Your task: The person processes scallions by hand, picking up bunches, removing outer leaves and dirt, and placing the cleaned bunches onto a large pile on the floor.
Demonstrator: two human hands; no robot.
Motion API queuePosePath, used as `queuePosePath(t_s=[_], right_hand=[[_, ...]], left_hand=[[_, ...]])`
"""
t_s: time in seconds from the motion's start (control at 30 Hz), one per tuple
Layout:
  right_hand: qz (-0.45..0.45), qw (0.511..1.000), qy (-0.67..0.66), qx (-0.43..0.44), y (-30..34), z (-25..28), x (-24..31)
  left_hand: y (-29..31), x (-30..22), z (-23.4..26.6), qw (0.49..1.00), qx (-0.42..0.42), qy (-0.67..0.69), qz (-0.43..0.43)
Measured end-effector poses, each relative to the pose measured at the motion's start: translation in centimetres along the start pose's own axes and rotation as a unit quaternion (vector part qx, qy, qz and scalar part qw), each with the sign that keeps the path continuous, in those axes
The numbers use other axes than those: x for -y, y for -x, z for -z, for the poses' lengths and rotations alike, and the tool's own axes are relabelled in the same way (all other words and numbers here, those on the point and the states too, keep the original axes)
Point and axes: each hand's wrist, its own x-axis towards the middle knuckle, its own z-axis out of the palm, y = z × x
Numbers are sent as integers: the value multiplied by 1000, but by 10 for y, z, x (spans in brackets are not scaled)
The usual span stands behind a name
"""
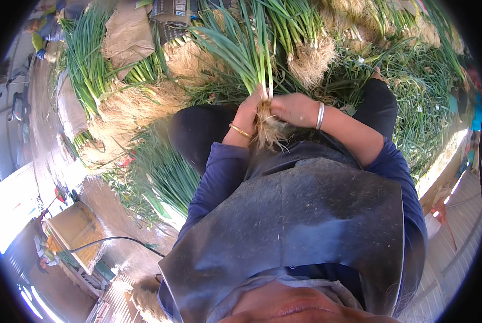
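A few green onions (260, 59) stand upright over my lap, their long green leaves fanning away from me. My left hand (246, 114), with a gold bangle at its wrist, is closed around their pale lower stalks. Stringy tan roots (268, 129) hang below its fingers. From the right, my right hand (297, 110), with a silver bangle, is closed against the stalks' base just above the roots. Its fingertips are partly hidden and slightly blurred. A dark apron (289, 210) covers my chest and lap.
Rooted green onion bundles (311, 54) lie ahead, with more (85, 70) at the left beside brown sacking (128, 37). Leaf trimmings (418, 107) cover the ground on the right. Long green leaves (168, 167) lie by my left knee. Another person (47, 32) is at the far left.
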Motion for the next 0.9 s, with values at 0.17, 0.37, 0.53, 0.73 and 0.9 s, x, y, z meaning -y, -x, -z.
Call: queuePosePath(t_s=[0.17,0.37,0.53,0.73,0.9], right_hand=[[-159,969,-132,137,13,-9,-25],[-313,904,63,-285,-43,3,-123],[-234,936,-24,-260,-53,7,-58],[-87,936,-143,-309,-11,-19,-37],[-130,940,-175,-263,-32,2,-50]], left_hand=[[23,-15,-1,938,239,226,-111],[0,-7,5,980,79,171,-63],[-23,3,36,990,-11,97,-97],[-23,1,10,992,-40,95,-79],[-26,12,21,994,-13,69,-86]])
